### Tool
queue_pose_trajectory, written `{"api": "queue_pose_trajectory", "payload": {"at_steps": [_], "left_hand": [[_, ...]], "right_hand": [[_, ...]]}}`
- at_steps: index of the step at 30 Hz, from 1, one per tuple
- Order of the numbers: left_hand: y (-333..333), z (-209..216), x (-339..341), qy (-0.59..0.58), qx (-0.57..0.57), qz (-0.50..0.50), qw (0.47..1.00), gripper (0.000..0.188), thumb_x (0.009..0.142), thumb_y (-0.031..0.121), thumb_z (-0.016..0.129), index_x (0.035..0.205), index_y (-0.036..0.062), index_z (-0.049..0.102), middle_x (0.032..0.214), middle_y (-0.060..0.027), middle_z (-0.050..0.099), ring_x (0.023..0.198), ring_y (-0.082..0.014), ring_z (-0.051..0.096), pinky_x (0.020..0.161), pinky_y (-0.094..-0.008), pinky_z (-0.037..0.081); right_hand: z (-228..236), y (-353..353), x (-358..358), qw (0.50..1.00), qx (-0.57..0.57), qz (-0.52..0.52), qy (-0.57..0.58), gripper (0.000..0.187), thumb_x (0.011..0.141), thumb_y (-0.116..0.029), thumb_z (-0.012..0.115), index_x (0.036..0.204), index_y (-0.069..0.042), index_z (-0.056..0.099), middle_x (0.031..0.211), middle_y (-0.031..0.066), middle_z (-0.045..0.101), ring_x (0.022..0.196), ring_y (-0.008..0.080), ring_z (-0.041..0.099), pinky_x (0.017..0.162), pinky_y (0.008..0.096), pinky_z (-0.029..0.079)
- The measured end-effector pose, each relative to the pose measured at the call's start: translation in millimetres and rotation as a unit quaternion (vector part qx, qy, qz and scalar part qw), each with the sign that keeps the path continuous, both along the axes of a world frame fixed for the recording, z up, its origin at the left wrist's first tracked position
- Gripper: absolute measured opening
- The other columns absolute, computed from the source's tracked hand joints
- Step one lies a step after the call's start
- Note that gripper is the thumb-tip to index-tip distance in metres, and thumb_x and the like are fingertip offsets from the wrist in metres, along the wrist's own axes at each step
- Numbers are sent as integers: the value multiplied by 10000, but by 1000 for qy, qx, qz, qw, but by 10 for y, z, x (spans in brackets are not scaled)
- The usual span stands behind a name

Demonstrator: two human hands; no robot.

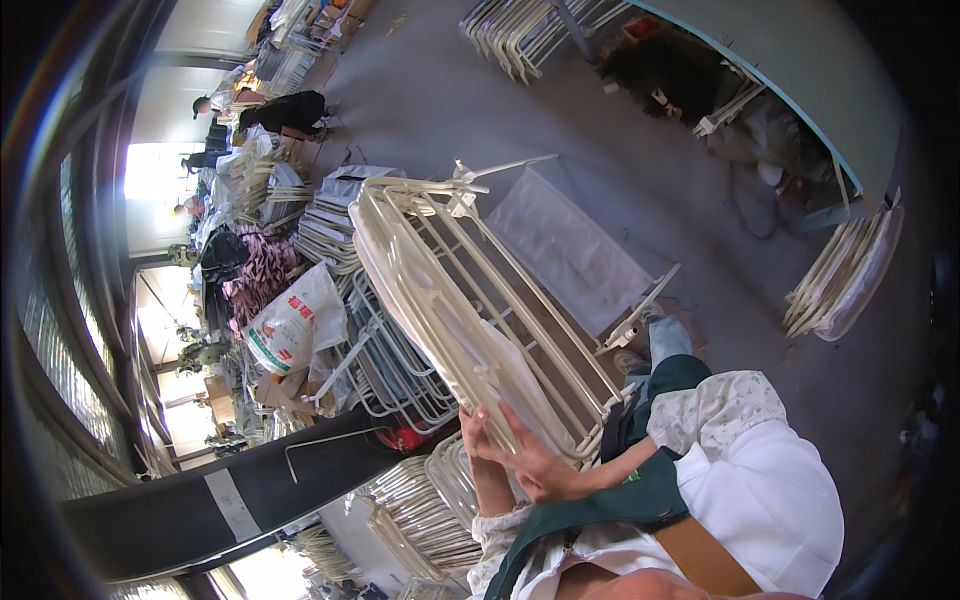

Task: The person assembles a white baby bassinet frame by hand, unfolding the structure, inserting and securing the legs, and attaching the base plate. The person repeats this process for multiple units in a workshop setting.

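Observation:
A cream tubular metal rack (480, 300) with parallel bars stands tilted in front of me, with clear plastic film (440, 310) along its left side. My left hand (477, 432) grips the near lower end of that wrapped side. Close beside it, my right hand (540, 468) reaches across and closes on the same edge, fingers pointing up along it. Whether the fingers also pinch the film is too small to tell. Leg ends with fittings (628, 328) stick out on the rack's far side. A pale grey flat sheet (570, 250) lies beyond the bars.
Stacked metal frames (400, 370) and a white printed sack (298, 320) crowd the left. More frames (430, 510) stand below a dark beam (290, 470). A table (800, 80) and leaning frames (850, 265) are at right. A person in dark clothes (285, 112) is far off.

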State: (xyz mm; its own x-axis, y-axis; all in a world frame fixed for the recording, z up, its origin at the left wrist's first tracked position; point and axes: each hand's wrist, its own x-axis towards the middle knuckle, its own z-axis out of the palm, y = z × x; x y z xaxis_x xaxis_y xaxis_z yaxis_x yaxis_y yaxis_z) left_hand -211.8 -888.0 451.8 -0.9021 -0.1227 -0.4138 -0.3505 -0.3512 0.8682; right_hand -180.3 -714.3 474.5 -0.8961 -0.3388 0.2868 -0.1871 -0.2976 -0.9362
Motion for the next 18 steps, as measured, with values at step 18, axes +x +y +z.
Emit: {"api": "queue_pose_trajectory", "payload": {"at_steps": [18], "left_hand": [[-17,256,505,-30,-10,73,997,633,738,226,760,1253,-4,474,1005,-96,618,815,-196,632,715,-321,559]], "right_hand": [[125,-129,348,996,-12,35,-84,1014,875,-328,705,1534,-62,-17,1556,236,127,1452,377,157,1159,444,209]]}}
